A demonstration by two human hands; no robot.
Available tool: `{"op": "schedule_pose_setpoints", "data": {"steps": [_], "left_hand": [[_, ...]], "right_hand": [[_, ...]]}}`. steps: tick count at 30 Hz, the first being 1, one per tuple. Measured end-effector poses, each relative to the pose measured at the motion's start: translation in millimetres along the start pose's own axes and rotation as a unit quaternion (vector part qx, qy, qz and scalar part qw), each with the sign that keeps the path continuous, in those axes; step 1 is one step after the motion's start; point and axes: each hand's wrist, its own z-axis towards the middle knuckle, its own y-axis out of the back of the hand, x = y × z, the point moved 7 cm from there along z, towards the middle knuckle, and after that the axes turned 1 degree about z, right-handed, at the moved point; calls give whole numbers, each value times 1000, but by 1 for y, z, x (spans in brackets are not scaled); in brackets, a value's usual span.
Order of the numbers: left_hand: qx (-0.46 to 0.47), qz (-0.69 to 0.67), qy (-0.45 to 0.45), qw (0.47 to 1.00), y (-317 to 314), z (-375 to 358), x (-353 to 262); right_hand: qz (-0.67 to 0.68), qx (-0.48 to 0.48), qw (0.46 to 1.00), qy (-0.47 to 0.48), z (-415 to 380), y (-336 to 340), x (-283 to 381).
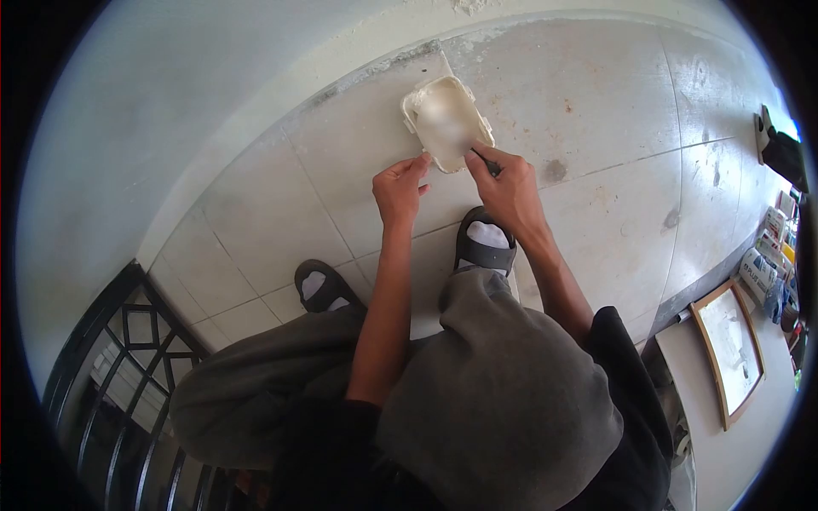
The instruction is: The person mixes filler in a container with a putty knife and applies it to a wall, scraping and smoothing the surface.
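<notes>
right hand (509, 183) closed around the dark handle of a tool (488, 162); working end blurred, over the tub's near side. tub (407, 109) is cream, sits on the tiled floor (596, 221) ahead of the person, near the wall (128, 128); interior pale, too blurred to read. left hand (400, 189) has bent fingers at the tub's near-left corner; can't tell if they grip it. dark sandals (488, 255) on both feet, just nearer than the tub.
</notes>
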Motion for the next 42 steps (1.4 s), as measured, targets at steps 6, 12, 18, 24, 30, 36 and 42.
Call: {"op": "schedule_pose_setpoints", "data": {"steps": [6,12,18,24,30,36,42], "left_hand": [[-24,0,-23,999,1,0,0],[-4,1,-6,1000,-1,0,0],[-7,22,-6,1000,1,2,0],[-74,61,-67,993,9,-4,-16],[-204,126,-347,907,9,-29,-77],[-162,181,-355,903,-20,-33,-88],[-220,255,-387,858,-22,-45,-91]], "right_hand": [[-45,-40,996,66,-15,9,-2],[-199,-101,959,174,-21,-1,11],[-209,-99,957,173,-26,-2,1],[-228,-127,938,228,-40,9,-8],[-229,-145,929,252,-52,14,-8],[-220,-147,931,251,-56,12,-2],[-223,-140,934,241,-62,14,-1]]}}
